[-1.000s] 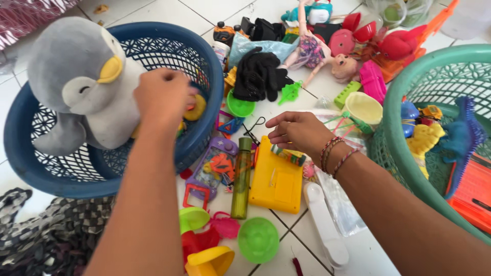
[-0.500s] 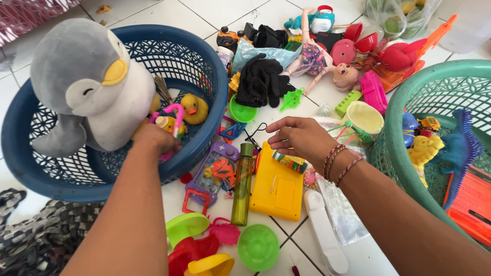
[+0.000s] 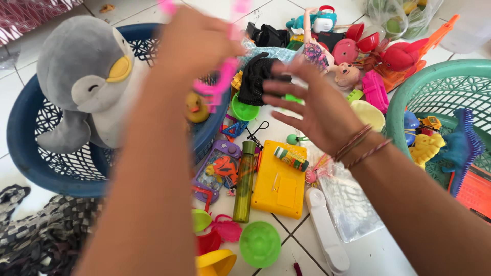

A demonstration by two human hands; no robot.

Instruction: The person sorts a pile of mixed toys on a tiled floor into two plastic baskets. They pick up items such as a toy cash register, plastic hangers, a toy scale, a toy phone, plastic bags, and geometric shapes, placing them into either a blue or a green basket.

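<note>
Blue basket (image 3: 30, 153), frame left: grey plush penguin (image 3: 87, 76), yellow rubber duck (image 3: 196, 107). Green basket (image 3: 409, 92), right: dinosaur toys. Left hand (image 3: 197, 43) grips blurred pink plastic toy (image 3: 220, 84); right hand (image 3: 312, 105) fingers spread, empty.

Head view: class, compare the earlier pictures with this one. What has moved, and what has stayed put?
The left hand has come up out of the blue basket, gripping a pink toy. The right hand has lifted off the floor toys, fingers spread, towards the left. The penguin, duck, yellow toy and green basket stayed.

Two baskets: blue (image 3: 30, 153), green (image 3: 409, 87); one plush penguin (image 3: 87, 82); one rubber duck (image 3: 196, 107); one doll (image 3: 327, 64)
</note>
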